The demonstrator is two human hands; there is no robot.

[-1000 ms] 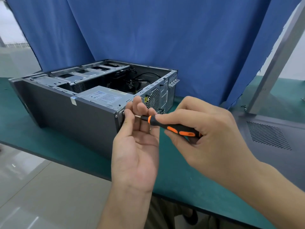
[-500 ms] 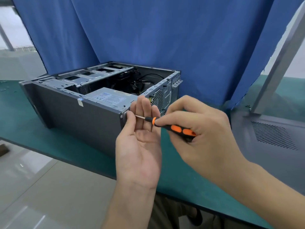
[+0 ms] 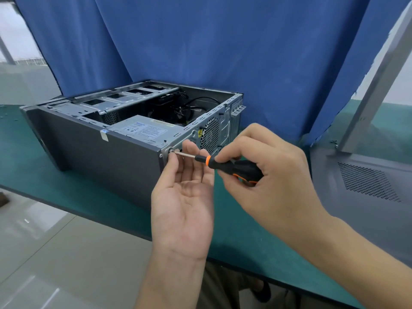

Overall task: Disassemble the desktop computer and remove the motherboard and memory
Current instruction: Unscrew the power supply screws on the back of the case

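A dark grey desktop computer case (image 3: 107,150) lies on its side on the green table, its top open. Inside show the silver power supply (image 3: 142,129), drive bays and black cables (image 3: 178,110). My right hand (image 3: 263,175) grips a black and orange screwdriver (image 3: 236,168); its tip sits on a screw (image 3: 171,150) at the case's rear corner. My left hand (image 3: 182,197) is palm up under the shaft, thumb and fingertips touching it by the screw. The motherboard and memory are hidden.
The removed grey side panel (image 3: 365,197) with a mesh vent lies on the table (image 3: 66,192) to the right. A grey metal post (image 3: 374,79) leans at far right. A blue curtain (image 3: 200,41) hangs behind. The table's front edge runs beneath my wrists.
The view shifted slightly, so the case sits further right in frame. Both hands stay at the rear corner screw, and the right hand's grip has turned on the screwdriver handle.
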